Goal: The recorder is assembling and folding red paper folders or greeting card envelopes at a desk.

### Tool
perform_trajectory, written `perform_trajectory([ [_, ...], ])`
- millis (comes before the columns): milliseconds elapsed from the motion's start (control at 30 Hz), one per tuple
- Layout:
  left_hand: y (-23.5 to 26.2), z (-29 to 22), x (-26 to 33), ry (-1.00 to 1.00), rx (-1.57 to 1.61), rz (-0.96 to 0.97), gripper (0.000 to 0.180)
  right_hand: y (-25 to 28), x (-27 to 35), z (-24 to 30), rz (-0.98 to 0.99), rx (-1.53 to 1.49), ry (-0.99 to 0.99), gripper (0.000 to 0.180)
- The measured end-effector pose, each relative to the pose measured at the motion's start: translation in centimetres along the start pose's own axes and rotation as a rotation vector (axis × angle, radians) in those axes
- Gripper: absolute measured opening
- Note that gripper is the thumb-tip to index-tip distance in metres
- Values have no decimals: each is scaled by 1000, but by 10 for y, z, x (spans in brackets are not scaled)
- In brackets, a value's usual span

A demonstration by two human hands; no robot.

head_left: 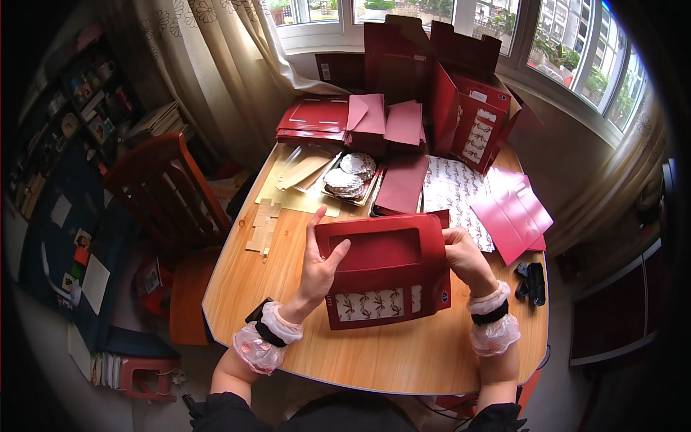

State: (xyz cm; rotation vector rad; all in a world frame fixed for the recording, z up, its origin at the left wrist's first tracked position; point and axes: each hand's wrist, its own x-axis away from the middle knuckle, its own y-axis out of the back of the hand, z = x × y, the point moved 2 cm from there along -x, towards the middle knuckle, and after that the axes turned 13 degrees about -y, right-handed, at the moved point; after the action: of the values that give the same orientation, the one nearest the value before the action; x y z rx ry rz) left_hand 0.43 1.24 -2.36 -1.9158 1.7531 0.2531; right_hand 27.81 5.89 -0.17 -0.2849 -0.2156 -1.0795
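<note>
A flat dark red cardboard box with a window cut-out and a white patterned panel lies on the wooden table in front of me. My left hand grips its left edge, thumb on top. On the right side, my right hand pinches the box's upper right corner. Both wrists wear frilly cuffs with black bands.
Behind the box lie patterned paper sheets, pink folded sheets, stacks of red and pink flat boxes, a tray of round items, and assembled red boxes. Wooden pieces lie left. A black object sits right. A wooden chair stands left.
</note>
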Motion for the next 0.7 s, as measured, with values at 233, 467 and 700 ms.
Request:
perform_trajectory([
  [233,1,0,1,28,66,-39,71,-10,2,8,-50,-38,-16,14],
  [467,-7,-13,3,-50,-77,58,78,-4,-2,-2,-38,-39,8,13],
  [700,-1,-10,-3,-33,52,-140,76,-8,6,26,-287,47,90,20],
])
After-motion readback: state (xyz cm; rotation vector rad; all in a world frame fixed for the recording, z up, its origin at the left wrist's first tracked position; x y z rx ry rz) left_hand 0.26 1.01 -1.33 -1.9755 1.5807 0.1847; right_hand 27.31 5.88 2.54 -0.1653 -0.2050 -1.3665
